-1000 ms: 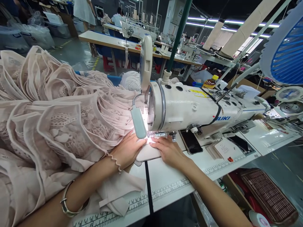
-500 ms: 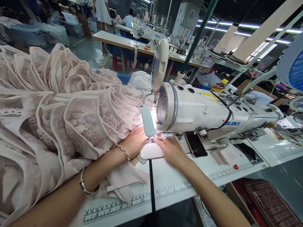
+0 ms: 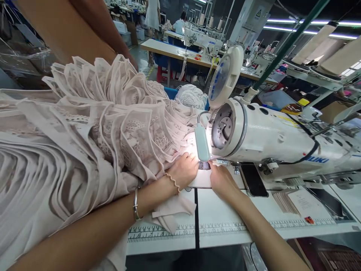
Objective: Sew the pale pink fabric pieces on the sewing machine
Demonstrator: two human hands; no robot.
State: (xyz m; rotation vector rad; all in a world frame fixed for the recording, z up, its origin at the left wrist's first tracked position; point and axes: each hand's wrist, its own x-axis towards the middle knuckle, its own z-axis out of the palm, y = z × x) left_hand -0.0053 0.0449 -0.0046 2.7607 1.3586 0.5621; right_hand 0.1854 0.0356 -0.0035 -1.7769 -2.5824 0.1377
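Note:
My left hand (image 3: 184,170) is closed, its fingers curled on the edge of the beige lace garments (image 3: 141,131) just left of the sewing machine's lit needle area. Under the front of the white sewing machine (image 3: 262,131) is my right hand (image 3: 224,180), with its fingers bent together close to the sewing spot. What those fingertips press or grip is hidden. A small pale green lamp (image 3: 202,143) hangs between the hands and covers the needle. The machine's round end cover (image 3: 225,75) is swung out, baring the mechanism inside.
Piled garments fill the left side. A blurred arm (image 3: 107,26) of another person reaches in at the upper left. Right of my right hand lie a phone (image 3: 254,180) and a stack of paper tags (image 3: 296,201). Ruler markings (image 3: 222,229) line the table's front edge.
The view has turned left, shifting the machine rightward. My left fingers have gone from stretched out to curled. My right fingers are now more bent. Another person's arm has appeared over the pile.

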